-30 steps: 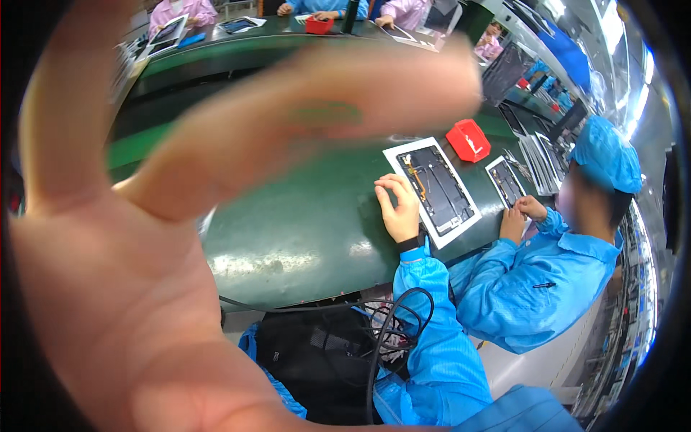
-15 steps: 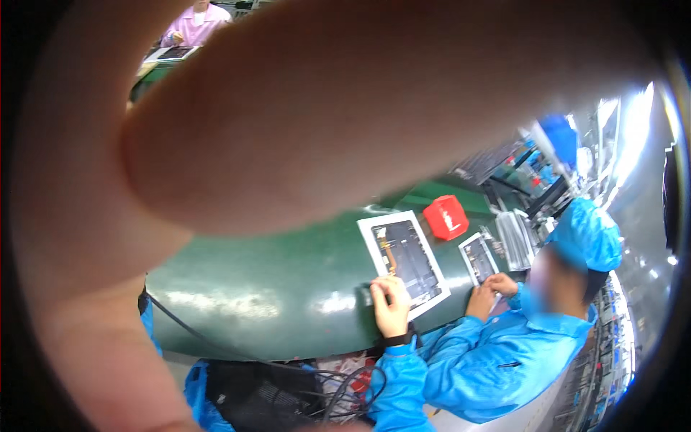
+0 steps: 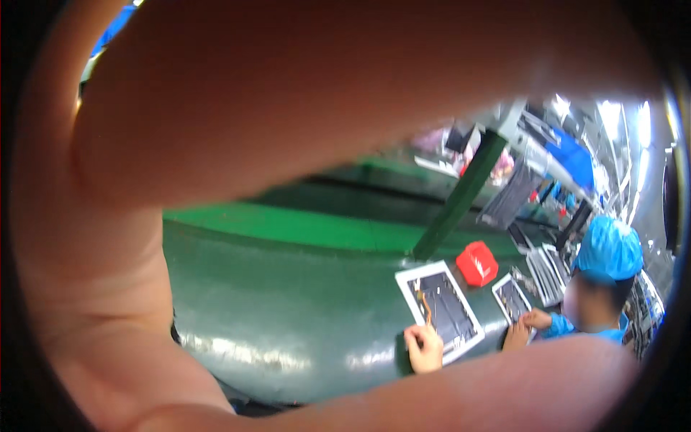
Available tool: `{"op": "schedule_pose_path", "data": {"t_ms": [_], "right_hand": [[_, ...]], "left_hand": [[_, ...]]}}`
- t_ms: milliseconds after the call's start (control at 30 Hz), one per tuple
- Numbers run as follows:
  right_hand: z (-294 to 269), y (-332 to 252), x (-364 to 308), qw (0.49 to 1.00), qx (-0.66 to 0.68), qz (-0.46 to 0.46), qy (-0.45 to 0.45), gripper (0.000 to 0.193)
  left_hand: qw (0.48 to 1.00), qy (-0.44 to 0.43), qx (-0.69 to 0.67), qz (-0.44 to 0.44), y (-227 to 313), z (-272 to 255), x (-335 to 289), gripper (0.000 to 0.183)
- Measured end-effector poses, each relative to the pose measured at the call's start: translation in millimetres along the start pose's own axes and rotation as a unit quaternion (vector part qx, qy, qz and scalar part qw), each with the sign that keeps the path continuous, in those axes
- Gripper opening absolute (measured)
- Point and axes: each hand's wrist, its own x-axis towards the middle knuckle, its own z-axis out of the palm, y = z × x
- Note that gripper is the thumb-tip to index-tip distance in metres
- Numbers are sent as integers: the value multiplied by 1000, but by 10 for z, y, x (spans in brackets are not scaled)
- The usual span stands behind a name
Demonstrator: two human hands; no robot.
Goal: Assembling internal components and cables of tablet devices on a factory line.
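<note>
A hand [image 3: 180, 144], very large and blurred, covers the top, the left side and part of the bottom of the head view. It seems to be my left hand, held right against the camera; its grip cannot be made out. My right hand [image 3: 425, 349] rests at the near left edge of an opened tablet [image 3: 450, 309] with a white frame, dark inside and an orange ribbon cable. Its fingers are curled in; whatever they pinch is too small to see. A red faceted bin [image 3: 477, 264] stands just beyond the tablet.
To the right, a co-worker in a blue cap [image 3: 610, 248] handles a smaller white-framed device [image 3: 512, 299]. Several flat pale strips [image 3: 545, 276] lie beyond it. A dark green post [image 3: 461, 198] rises from the back of the green bench [image 3: 281, 295].
The view has shifted, so tablet, bin and co-worker sit lower and farther right. The near hand now also crosses the bottom, hiding my right sleeve. My right hand stays at the tablet.
</note>
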Motion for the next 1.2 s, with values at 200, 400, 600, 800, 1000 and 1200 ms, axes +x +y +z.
{"op": "schedule_pose_path", "data": {"t_ms": [200, 400, 600, 800, 1000, 1200], "right_hand": [[217, 21, 185, 999, 33, 12, -2, 8], [153, 56, 92, 1000, 1, 18, 3, 5], [264, 86, 117, 1000, -11, -10, 1, 6], [268, 238, 175, 1000, -5, -17, 0, 6], [218, 111, 67, 1000, -2, -9, -6, 6], [222, 302, 5, 1000, -19, 10, 1, 4]], "left_hand": [[998, 9, -56, -37, 737, 121, -124, 83], [992, 29, -70, -104, 792, 37, -501, 88], [988, 51, -83, -119, 708, 202, -594, 94], [990, 77, -45, -108, 313, 350, -501, 99], [987, 107, 16, -119, -59, 332, -530, 105], [989, 111, -8, -96, -194, 466, -546, 110]]}}
